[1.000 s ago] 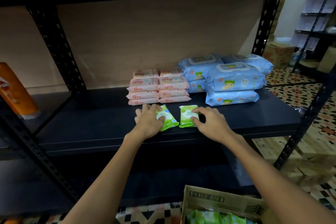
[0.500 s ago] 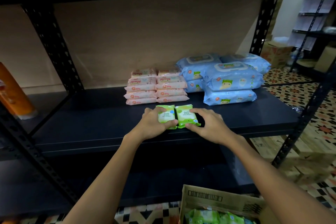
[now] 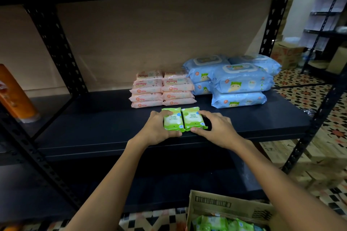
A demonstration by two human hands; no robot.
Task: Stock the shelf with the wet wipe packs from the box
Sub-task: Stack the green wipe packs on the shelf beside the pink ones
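Note:
Two small green wet wipe packs lie side by side on the dark shelf board [image 3: 244, 124], near its front edge. My left hand [image 3: 158, 129] grips the left green pack [image 3: 172, 120] from its left side. My right hand [image 3: 216, 127] grips the right green pack [image 3: 193, 119] from its right side. The two packs touch along their inner edges. A cardboard box [image 3: 229, 206] at the bottom right holds more green packs [image 3: 221, 223].
Behind the green packs stand two stacks of pink wipe packs [image 3: 161, 89] and a pile of large blue wipe packs [image 3: 238, 80]. An orange bottle [image 3: 13, 93] sits at the far left. Black perforated uprights [image 3: 56, 47] frame the shelf. Patterned floor tiles lie to the right.
The two green packs were tilted apart; my hands have pushed them together and squared them, now upright side by side and slightly farther back on the shelf.

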